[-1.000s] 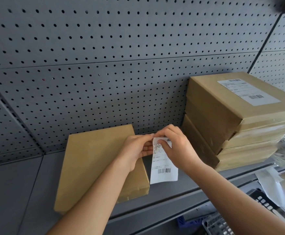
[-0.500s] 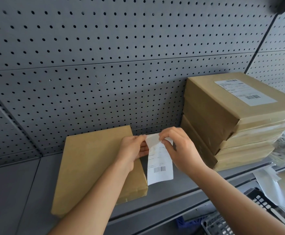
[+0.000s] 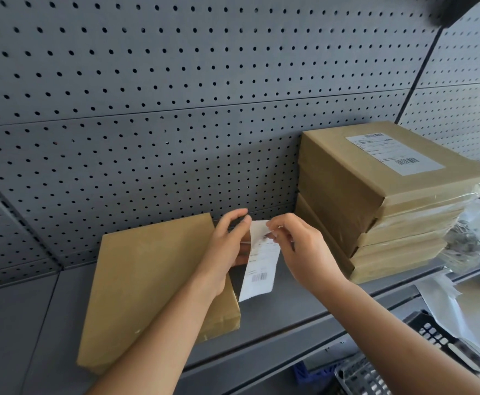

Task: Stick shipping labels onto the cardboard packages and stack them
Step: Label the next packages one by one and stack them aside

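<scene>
The pegboard [image 3: 176,81] is flat grey, dotted with an even grid of dark holes. The shelf [image 3: 290,303] is the same grey, unpatterned. The package [image 3: 147,275] is plain kraft brown. The stack [image 3: 347,195] is that brown too, with glossy clear tape [image 3: 432,201] along its edges. The label [image 3: 261,269] is white with black print and a barcode. The stuck label [image 3: 392,152] matches it, with two barcodes. The basket [image 3: 432,332] is black, the paper [image 3: 447,303] white.

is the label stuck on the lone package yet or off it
Off. The label hangs free, pinched at its top by the left hand and right hand, beside the bare lone package.
</scene>
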Demonstrator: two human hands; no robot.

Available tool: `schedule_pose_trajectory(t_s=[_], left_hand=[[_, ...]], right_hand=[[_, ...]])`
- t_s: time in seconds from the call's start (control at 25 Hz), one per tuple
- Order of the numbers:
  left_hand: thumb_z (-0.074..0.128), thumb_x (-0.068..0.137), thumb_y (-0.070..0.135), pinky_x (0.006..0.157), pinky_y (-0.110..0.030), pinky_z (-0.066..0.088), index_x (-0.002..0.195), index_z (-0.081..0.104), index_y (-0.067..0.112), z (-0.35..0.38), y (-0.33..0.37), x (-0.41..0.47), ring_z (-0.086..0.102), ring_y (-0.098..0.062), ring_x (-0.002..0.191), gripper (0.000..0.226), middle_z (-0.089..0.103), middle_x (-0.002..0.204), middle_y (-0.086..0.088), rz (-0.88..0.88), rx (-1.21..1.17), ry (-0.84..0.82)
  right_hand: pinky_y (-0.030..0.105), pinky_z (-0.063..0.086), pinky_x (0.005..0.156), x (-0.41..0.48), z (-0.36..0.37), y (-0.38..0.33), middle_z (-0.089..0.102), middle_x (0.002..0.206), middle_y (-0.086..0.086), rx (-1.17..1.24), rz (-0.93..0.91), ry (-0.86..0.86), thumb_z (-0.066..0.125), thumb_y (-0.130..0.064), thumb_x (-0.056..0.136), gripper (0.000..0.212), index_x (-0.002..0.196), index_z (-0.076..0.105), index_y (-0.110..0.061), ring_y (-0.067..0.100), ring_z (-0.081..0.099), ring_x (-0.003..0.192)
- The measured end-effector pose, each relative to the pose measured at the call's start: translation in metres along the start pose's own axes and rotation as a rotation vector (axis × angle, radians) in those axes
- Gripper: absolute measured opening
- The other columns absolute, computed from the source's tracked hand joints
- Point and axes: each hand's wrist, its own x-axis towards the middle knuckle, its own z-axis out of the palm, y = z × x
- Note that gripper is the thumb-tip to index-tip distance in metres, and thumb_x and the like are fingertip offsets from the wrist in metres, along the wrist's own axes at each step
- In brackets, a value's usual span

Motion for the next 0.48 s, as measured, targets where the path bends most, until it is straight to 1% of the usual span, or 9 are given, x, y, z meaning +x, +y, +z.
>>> schedule_pose_trajectory(t_s=[0.08,0.16,0.24,0.32,0.36,0.4,0.48], left_hand=[[0.058,0.102,0.039,0.085,-0.043,0.059,0.114,0.072,0.041,-0.001,0.0,0.0,0.074,-0.02,0.091,0.019,0.079,0.102,-0.004,0.03,-0.002,-0.054],[0.06,0.102,0.031,0.092,-0.048,0.058,0.108,0.078,0.034,0.0,-0.001,0.001,0.073,-0.023,0.097,0.019,0.079,0.102,-0.003,0.05,0.044,-0.067],[0.062,0.101,0.019,0.093,-0.048,0.061,0.104,0.08,0.024,0.003,-0.003,0.004,0.074,-0.024,0.096,0.019,0.08,0.099,-0.004,0.053,0.062,-0.016],[0.063,0.099,0.01,0.084,-0.039,0.063,0.1,0.079,0.017,0.005,-0.004,0.006,0.075,-0.022,0.091,0.018,0.081,0.096,-0.005,0.058,0.081,0.04],[0.063,0.098,0.009,0.075,-0.033,0.062,0.098,0.079,0.016,0.006,-0.006,0.008,0.075,-0.02,0.086,0.017,0.081,0.094,-0.005,0.071,0.115,0.058],[0.064,0.098,0.008,0.066,-0.028,0.059,0.096,0.08,0.015,0.005,-0.007,0.01,0.073,-0.017,0.079,0.018,0.081,0.093,-0.005,0.089,0.157,0.068],[0.064,0.097,0.006,0.058,-0.025,0.053,0.095,0.081,0.013,0.006,-0.011,0.015,0.072,-0.016,0.073,0.019,0.081,0.091,-0.006,0.124,0.219,0.071]], right_hand=[[0.04,0.055,0.067,-0.002,-0.003,0.001,0.065,0.098,-0.001,0.003,-0.008,0.008,0.055,-0.01,0.101,0.005,0.102,0.059,-0.013,0.019,0.065,0.086],[0.039,0.055,0.068,-0.004,-0.005,0.002,0.065,0.098,-0.002,0.001,-0.002,0.007,0.055,-0.01,0.101,0.006,0.102,0.06,-0.013,0.017,0.064,0.086],[0.038,0.055,0.069,-0.006,-0.007,0.002,0.065,0.098,-0.003,-0.003,0.013,0.009,0.055,-0.011,0.101,0.006,0.102,0.06,-0.014,0.015,0.063,0.086],[0.038,0.056,0.071,-0.008,-0.011,0.002,0.066,0.098,-0.004,0.002,0.035,0.022,0.055,-0.011,0.101,0.006,0.103,0.06,-0.014,0.015,0.064,0.088],[0.039,0.056,0.072,-0.008,-0.014,0.001,0.067,0.098,-0.004,0.018,0.049,0.03,0.055,-0.011,0.101,0.007,0.103,0.06,-0.014,0.015,0.065,0.089],[0.039,0.057,0.073,-0.008,-0.016,0.0,0.067,0.097,-0.004,0.039,0.056,0.039,0.055,-0.011,0.101,0.007,0.103,0.061,-0.014,0.015,0.066,0.09],[0.041,0.056,0.073,-0.008,-0.022,-0.001,0.067,0.096,-0.003,0.061,0.045,0.066,0.054,-0.009,0.1,0.008,0.102,0.061,-0.012,0.017,0.067,0.09]])
